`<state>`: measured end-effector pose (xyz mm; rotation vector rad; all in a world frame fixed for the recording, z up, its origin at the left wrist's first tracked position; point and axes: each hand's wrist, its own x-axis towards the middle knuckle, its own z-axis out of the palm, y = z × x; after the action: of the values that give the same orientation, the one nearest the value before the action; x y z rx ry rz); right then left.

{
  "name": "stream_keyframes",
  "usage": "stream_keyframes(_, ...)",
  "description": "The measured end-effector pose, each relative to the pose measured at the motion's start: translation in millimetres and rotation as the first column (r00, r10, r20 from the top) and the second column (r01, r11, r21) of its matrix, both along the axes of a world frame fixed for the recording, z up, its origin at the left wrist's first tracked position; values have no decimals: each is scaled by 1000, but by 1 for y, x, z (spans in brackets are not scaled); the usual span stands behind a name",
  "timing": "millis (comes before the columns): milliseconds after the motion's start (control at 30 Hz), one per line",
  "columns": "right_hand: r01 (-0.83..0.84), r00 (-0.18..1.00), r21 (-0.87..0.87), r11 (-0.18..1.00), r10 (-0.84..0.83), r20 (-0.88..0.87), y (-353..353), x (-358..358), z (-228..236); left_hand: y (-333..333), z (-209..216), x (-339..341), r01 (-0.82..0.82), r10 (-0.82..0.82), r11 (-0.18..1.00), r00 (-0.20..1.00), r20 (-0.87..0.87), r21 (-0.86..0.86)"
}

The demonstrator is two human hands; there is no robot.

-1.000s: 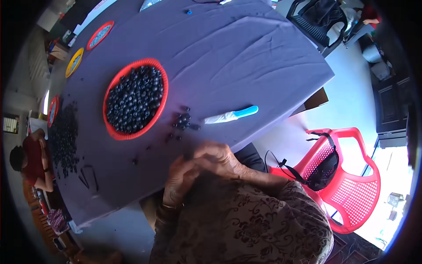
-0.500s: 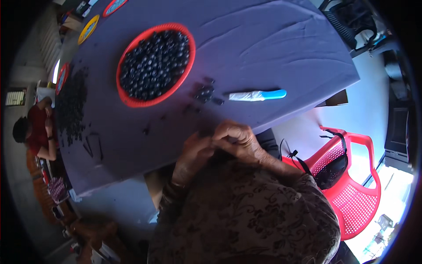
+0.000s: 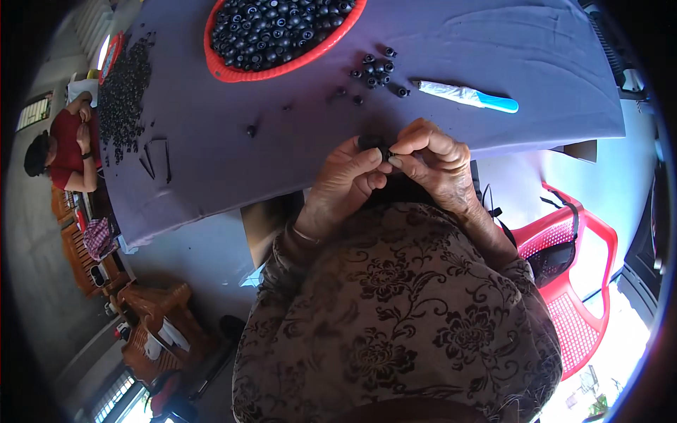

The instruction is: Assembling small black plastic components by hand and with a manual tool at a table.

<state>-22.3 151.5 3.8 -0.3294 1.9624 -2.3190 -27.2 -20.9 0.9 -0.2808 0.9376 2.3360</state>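
Small black part (image 3: 371,143): pinched between both hands at the near edge of the surface (image 3: 211,176).
Left hand (image 3: 345,182): thumb and fingers closed on the part from its left.
Right hand (image 3: 437,158): fingertips closed on the part's right end.
Axis: too small to tell.
Nearer hand: both touching, neither nearer.
Loose black pieces (image 3: 374,69): beyond the hands, well apart.
Red basket (image 3: 233,70): beyond the left hand, filled with black pieces.
Blue-handled knife (image 3: 469,96): beyond the right hand, lying crosswise.
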Motion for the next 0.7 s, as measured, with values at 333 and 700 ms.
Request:
stream_keyframes(333,-154,988,-47,987,155,20,7,-3,0,-6,-2,1,132,-132,990,991,4,-38)
stream_keyframes(700,-186,847,-400,897,353,398,1,1,9,-10,-4,9,158,-158,987,987,27,2)
